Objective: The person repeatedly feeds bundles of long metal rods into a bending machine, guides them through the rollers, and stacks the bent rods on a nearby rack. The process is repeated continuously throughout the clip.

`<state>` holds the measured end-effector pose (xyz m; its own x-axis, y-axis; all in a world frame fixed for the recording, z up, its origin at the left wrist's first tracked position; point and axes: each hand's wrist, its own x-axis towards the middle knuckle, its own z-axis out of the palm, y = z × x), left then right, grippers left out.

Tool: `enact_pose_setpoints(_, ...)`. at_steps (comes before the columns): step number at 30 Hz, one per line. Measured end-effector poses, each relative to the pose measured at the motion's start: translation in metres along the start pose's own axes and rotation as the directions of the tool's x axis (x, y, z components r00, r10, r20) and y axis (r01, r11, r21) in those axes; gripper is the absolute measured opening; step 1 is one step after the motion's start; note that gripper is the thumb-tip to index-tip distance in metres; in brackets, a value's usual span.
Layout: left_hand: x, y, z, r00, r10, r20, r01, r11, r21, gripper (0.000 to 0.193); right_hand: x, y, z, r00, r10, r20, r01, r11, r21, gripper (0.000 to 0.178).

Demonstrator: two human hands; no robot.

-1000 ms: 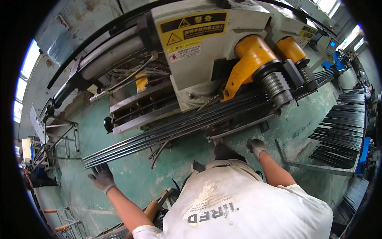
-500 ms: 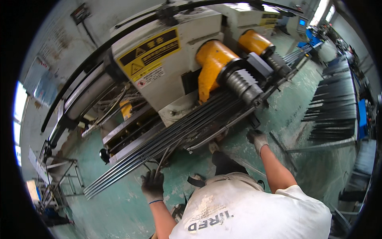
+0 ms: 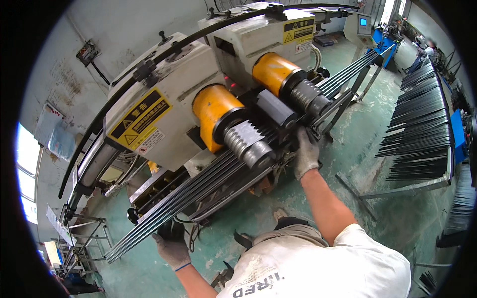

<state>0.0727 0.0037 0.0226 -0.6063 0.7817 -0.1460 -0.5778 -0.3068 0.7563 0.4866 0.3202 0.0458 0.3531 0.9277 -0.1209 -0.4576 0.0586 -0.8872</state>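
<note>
A bundle of long dark metal rods [image 3: 198,193] lies slanted along the feed track of a big white machine [image 3: 159,109] with two yellow cylinders and ribbed steel rollers [image 3: 248,144]. My left hand [image 3: 171,246], in a grey glove, grips the lower left end of the rods. My right hand [image 3: 305,154], gloved too, rests on the rods and the machine's black frame just right of the front roller. Its fingers curl over the metal there. My white shirt fills the bottom of the view.
A rack [image 3: 422,129] stacked with several dark rods stands on the right over the green floor [image 3: 377,149]. A small control screen [image 3: 362,22] sits at the far end of the machine. A metal stand [image 3: 82,238] is at the lower left.
My view has swung left and closer to the machine. My left hand has come up onto the rod ends, and my right hand has moved up from the floor side to the roller area.
</note>
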Motion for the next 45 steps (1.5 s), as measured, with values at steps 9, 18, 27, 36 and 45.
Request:
enact_pose_setpoints(9, 0.016, 0.007, 0.084, 0.991, 0.135, 0.017, -0.130, 0.978, -0.165, 0.060, 0.052, 0.004, 0.020, 0.945, 0.318, 0.075, -0.326, 0.911, 0.253, 0.061)
enact_pose_setpoints(18, 0.033, 0.045, 0.081, 0.929, 0.295, -0.223, -0.276, 0.954, 0.114, 0.058, 0.056, -0.004, 0.017, 0.952, 0.292, 0.086, -0.303, 0.941, 0.152, 0.061)
enact_pose_setpoints(27, 0.031, 0.165, 0.213, 0.746, 0.656, -0.118, -0.494, 0.663, 0.563, 0.046, 0.058, -0.025, 0.035, 0.964, 0.254, 0.084, -0.261, 0.960, 0.096, 0.049)
enact_pose_setpoints(36, 0.036, 0.155, 0.350, 0.666, 0.704, 0.249, -0.647, 0.377, 0.663, 0.044, 0.103, 0.001, 0.014, 0.957, 0.198, 0.214, -0.208, 0.978, 0.024, 0.046)
enact_pose_setpoints(45, 0.052, 0.120, 0.450, 0.446, 0.483, 0.754, -0.823, -0.109, 0.557, 0.039, 0.085, -0.021, 0.020, 0.967, 0.121, 0.225, -0.126, 0.992, 0.011, 0.042)
